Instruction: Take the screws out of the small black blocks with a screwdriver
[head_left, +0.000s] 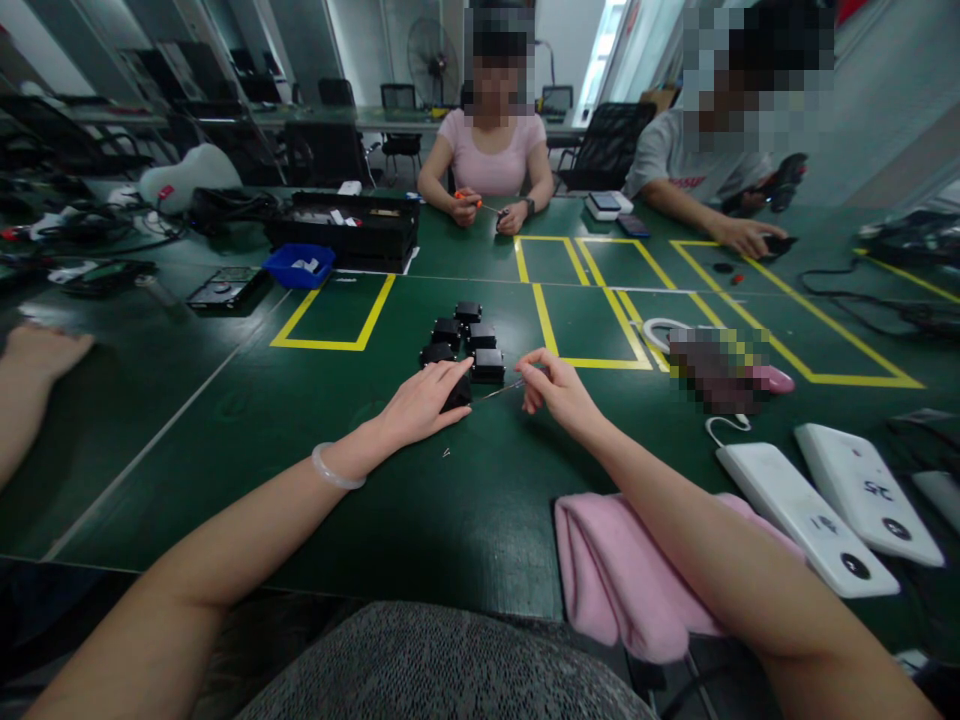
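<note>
My left hand [424, 402] lies on a small black box [457, 392] on the green table [225, 400], fingers curled over it and holding it down. My right hand [551, 385] pinches a thin metal tool [501, 390], likely a small screwdriver, whose tip points at that box. Just beyond stands a cluster of several more black boxes [469, 338]. A tiny screw-like piece [446, 453] lies on the table near my left wrist, which wears a pale bangle.
A pink cloth [607, 570] and white flat devices [806, 515] lie at the right. Yellow tape rectangles mark the table. A blue tray [300, 265] and black crate [349, 228] stand at the back left. Two people work across the table; another person's hand [41, 350] rests at left.
</note>
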